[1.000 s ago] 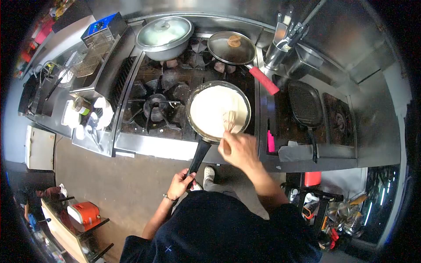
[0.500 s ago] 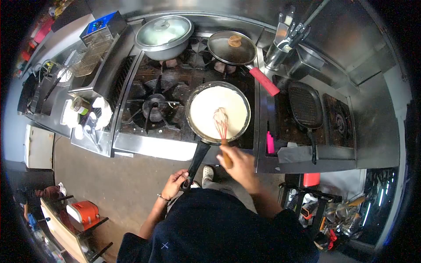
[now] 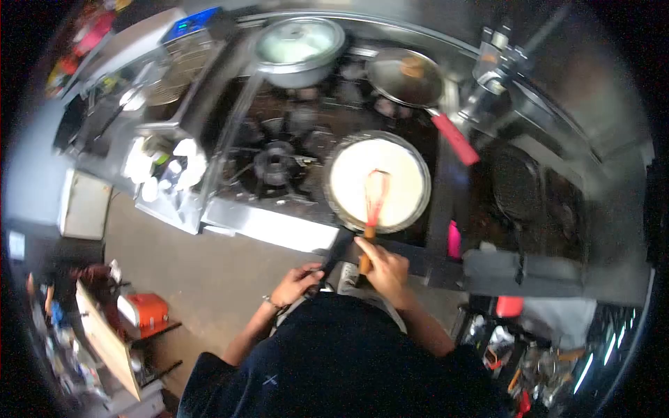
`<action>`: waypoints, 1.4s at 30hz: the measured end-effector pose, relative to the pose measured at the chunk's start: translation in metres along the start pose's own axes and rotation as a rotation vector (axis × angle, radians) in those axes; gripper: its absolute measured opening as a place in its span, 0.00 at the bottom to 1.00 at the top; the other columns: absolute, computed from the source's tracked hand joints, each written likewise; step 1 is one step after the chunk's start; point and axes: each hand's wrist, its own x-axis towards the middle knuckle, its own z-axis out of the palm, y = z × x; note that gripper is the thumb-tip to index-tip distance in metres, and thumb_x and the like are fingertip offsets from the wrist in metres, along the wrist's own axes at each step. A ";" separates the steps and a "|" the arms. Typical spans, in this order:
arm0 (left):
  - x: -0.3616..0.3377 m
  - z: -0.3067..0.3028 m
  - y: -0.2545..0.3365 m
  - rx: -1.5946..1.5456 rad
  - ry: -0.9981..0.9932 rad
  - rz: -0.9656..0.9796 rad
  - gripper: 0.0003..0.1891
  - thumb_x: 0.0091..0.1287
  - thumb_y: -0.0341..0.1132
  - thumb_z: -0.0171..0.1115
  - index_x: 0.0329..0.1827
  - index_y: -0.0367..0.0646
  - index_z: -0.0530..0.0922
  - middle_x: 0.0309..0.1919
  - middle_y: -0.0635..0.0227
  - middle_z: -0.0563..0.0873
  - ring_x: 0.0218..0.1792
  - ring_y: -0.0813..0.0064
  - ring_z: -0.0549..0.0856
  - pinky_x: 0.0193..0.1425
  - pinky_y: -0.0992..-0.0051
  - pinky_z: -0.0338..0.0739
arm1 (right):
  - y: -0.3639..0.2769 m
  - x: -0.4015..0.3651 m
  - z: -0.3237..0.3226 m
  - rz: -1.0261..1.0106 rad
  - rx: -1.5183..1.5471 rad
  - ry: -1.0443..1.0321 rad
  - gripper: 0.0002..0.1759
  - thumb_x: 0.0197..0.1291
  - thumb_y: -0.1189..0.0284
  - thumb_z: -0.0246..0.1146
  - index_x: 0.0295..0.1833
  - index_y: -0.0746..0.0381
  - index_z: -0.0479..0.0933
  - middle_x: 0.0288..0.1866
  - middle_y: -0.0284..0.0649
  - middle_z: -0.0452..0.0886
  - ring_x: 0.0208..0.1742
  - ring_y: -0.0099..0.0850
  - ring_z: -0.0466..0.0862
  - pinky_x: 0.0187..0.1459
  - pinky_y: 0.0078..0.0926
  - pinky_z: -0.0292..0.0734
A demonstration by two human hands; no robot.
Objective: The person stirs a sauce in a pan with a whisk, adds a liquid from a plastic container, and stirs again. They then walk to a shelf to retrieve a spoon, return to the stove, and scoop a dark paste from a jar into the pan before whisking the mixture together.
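A black pan (image 3: 329,191) on the stove's front right holds a smooth cream-coloured liquid (image 3: 353,164). My left hand (image 3: 298,284) is closed around the end of the pan's black handle (image 3: 338,251). In my right hand (image 3: 389,273) is a whisk (image 3: 377,191) with red wires and a wooden handle. Its wire head dips into the liquid near the middle of the pan, and the handle leans over the near rim. My right index finger stretches along the whisk handle, close to the pan's handle.
Behind stand a large lidded pot (image 3: 300,70) and a lidded pan (image 3: 394,80) with a pink-red handle (image 3: 455,139). A bare burner (image 3: 275,164) lies left. To the right are a blurred grill pan (image 3: 516,184) and a knife holder (image 3: 488,87). A red-orange appliance (image 3: 143,310) sits lower left.
My view has turned, so the stove and pan appear further right and slightly tilted. The whisk has swung more upright in the pan. Both hands keep their holds.
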 end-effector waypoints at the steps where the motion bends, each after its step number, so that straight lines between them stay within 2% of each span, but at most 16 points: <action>1: -0.002 0.001 0.002 -0.009 0.015 -0.007 0.24 0.68 0.47 0.58 0.58 0.38 0.74 0.38 0.66 0.82 0.40 0.80 0.78 0.47 0.77 0.72 | -0.002 0.001 0.000 0.024 0.008 0.001 0.32 0.47 0.78 0.64 0.61 0.48 0.72 0.40 0.38 0.82 0.33 0.38 0.84 0.32 0.34 0.78; 5: 0.005 -0.004 -0.008 0.082 0.040 0.186 0.23 0.69 0.49 0.54 0.57 0.40 0.75 0.44 0.65 0.83 0.46 0.75 0.78 0.53 0.74 0.71 | -0.005 0.000 -0.010 0.030 0.035 -0.051 0.33 0.49 0.78 0.65 0.64 0.50 0.70 0.38 0.41 0.82 0.36 0.39 0.84 0.35 0.34 0.77; 11: 0.005 -0.045 -0.006 -0.168 0.123 0.134 0.18 0.70 0.48 0.53 0.48 0.43 0.78 0.35 0.69 0.85 0.34 0.83 0.81 0.36 0.79 0.77 | -0.008 -0.020 -0.024 0.255 0.017 -0.132 0.37 0.48 0.77 0.67 0.67 0.57 0.66 0.33 0.39 0.80 0.33 0.38 0.82 0.34 0.33 0.76; 13: 0.007 -0.089 -0.007 0.036 0.435 0.196 0.16 0.71 0.39 0.52 0.56 0.39 0.74 0.37 0.70 0.83 0.37 0.82 0.80 0.37 0.82 0.75 | 0.002 -0.028 -0.023 0.171 0.087 -0.037 0.39 0.46 0.79 0.68 0.67 0.57 0.65 0.32 0.38 0.80 0.29 0.34 0.81 0.31 0.32 0.75; 17: 0.031 -0.232 -0.003 0.036 1.099 0.639 0.07 0.64 0.28 0.59 0.43 0.38 0.74 0.35 0.70 0.81 0.36 0.81 0.79 0.40 0.78 0.74 | -0.010 -0.023 -0.048 0.317 0.149 0.103 0.34 0.47 0.82 0.66 0.64 0.61 0.69 0.31 0.38 0.77 0.28 0.28 0.77 0.27 0.24 0.71; 18: 0.043 -0.284 -0.008 0.182 1.285 0.743 0.12 0.61 0.29 0.63 0.45 0.38 0.72 0.35 0.68 0.80 0.39 0.78 0.79 0.44 0.76 0.74 | -0.007 -0.023 -0.050 0.281 0.075 0.162 0.32 0.48 0.81 0.66 0.62 0.62 0.70 0.31 0.37 0.77 0.28 0.26 0.76 0.24 0.22 0.69; 19: 0.043 -0.329 0.001 0.200 1.441 0.573 0.30 0.55 0.39 0.71 0.56 0.33 0.69 0.49 0.56 0.80 0.51 0.67 0.78 0.56 0.68 0.71 | -0.007 -0.023 -0.053 0.363 0.114 0.189 0.28 0.50 0.80 0.65 0.61 0.62 0.72 0.30 0.37 0.77 0.28 0.26 0.76 0.25 0.23 0.69; 21: 0.051 -0.405 0.017 0.311 1.621 0.571 0.38 0.51 0.44 0.74 0.59 0.29 0.67 0.54 0.49 0.75 0.56 0.60 0.75 0.61 0.66 0.67 | -0.016 -0.021 -0.057 0.366 -0.014 0.289 0.26 0.52 0.81 0.63 0.60 0.64 0.72 0.30 0.37 0.77 0.27 0.26 0.75 0.25 0.21 0.67; 23: 0.075 -0.490 0.010 0.144 1.518 0.721 0.43 0.47 0.46 0.76 0.60 0.27 0.65 0.55 0.45 0.74 0.57 0.56 0.74 0.64 0.66 0.65 | -0.042 -0.016 -0.064 0.465 0.024 0.367 0.19 0.56 0.81 0.61 0.55 0.66 0.74 0.29 0.37 0.77 0.27 0.26 0.75 0.27 0.22 0.67; 25: 0.074 -0.513 0.030 0.297 1.617 0.541 0.48 0.45 0.47 0.77 0.63 0.26 0.62 0.56 0.44 0.73 0.58 0.53 0.73 0.65 0.66 0.64 | -0.075 -0.005 -0.059 0.484 0.098 0.404 0.15 0.57 0.80 0.61 0.51 0.67 0.76 0.30 0.37 0.77 0.27 0.24 0.74 0.27 0.21 0.67; 27: 0.078 -0.535 0.041 0.347 1.583 0.527 0.53 0.42 0.47 0.79 0.65 0.25 0.58 0.59 0.44 0.71 0.61 0.54 0.72 0.67 0.65 0.63 | -0.115 0.020 -0.040 0.349 0.088 0.329 0.10 0.57 0.79 0.61 0.46 0.67 0.77 0.29 0.37 0.78 0.26 0.21 0.74 0.26 0.18 0.66; 29: 0.086 -0.558 0.042 0.247 1.243 0.828 0.56 0.39 0.45 0.81 0.66 0.23 0.55 0.60 0.45 0.70 0.62 0.56 0.71 0.68 0.67 0.62 | -0.176 0.068 -0.020 0.251 0.119 0.073 0.08 0.55 0.78 0.62 0.42 0.63 0.79 0.27 0.38 0.79 0.24 0.24 0.78 0.26 0.20 0.71; 31: 0.099 -0.576 0.033 0.312 1.339 0.795 0.59 0.37 0.43 0.82 0.66 0.23 0.52 0.60 0.46 0.70 0.61 0.58 0.71 0.67 0.68 0.62 | -0.205 0.116 0.027 -0.137 0.103 -0.011 0.08 0.54 0.73 0.64 0.42 0.56 0.79 0.27 0.37 0.80 0.23 0.32 0.80 0.23 0.26 0.73; 35: 0.092 -0.562 0.046 0.205 1.283 0.808 0.64 0.35 0.42 0.83 0.69 0.25 0.46 0.60 0.46 0.69 0.61 0.58 0.71 0.67 0.69 0.62 | -0.251 0.181 0.142 -0.422 0.015 -0.158 0.07 0.58 0.63 0.62 0.38 0.54 0.78 0.26 0.34 0.79 0.22 0.33 0.81 0.23 0.30 0.77; 37: 0.090 -0.555 0.049 0.184 1.330 0.772 0.65 0.34 0.42 0.83 0.70 0.27 0.44 0.61 0.46 0.69 0.62 0.58 0.70 0.68 0.70 0.62 | -0.275 0.205 0.202 -0.397 -0.042 -0.250 0.11 0.60 0.61 0.59 0.35 0.57 0.77 0.26 0.37 0.80 0.25 0.36 0.82 0.26 0.35 0.78; 42: 0.078 -0.549 0.062 0.177 1.327 0.772 0.44 0.36 0.38 0.80 0.56 0.30 0.66 0.48 0.51 0.78 0.50 0.60 0.79 0.58 0.67 0.71 | -0.312 0.233 0.321 -0.346 -0.145 -0.283 0.18 0.60 0.56 0.57 0.42 0.60 0.77 0.32 0.42 0.81 0.29 0.38 0.84 0.28 0.36 0.78</action>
